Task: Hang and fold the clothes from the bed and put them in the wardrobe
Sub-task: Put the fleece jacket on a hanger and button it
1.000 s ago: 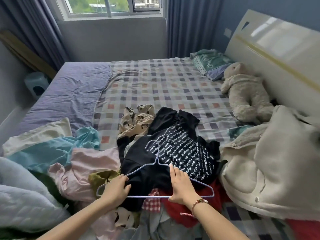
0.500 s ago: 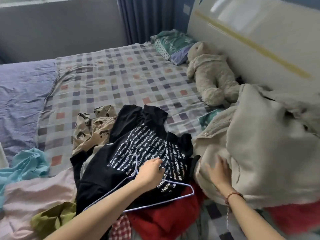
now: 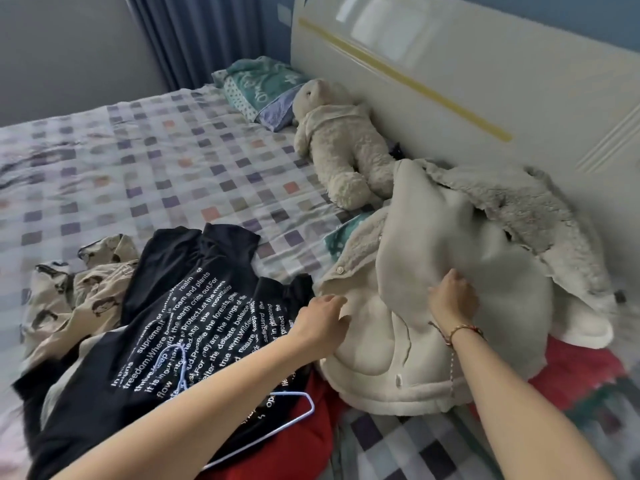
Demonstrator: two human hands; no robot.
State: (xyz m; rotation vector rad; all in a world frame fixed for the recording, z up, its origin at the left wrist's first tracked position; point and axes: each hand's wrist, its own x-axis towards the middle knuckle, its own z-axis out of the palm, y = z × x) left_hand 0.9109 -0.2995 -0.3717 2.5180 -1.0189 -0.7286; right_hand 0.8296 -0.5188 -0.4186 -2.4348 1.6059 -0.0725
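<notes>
Pale blue wire hanger laid loose on black printed T-shirt, lower corner over red garment. Left hand rested on front edge of cream fleece coat, fingers relaxed, slightly spread, nothing held. Right hand set on coat, fingers curled into fold of fabric. Coat heaped at right of bed, near headboard. Teddy bear and pillow seen beyond, on checked sheet.

- A bedroom in a home: a wide bed under a checked sheet, backed by a glossy white headboard.
- A patterned pillow and a plush bear lie beside the headboard.
- Dark curtains hang in the corner.
- A fleece-lined coat, a black printed T-shirt and a wire hanger lie on the bed.
</notes>
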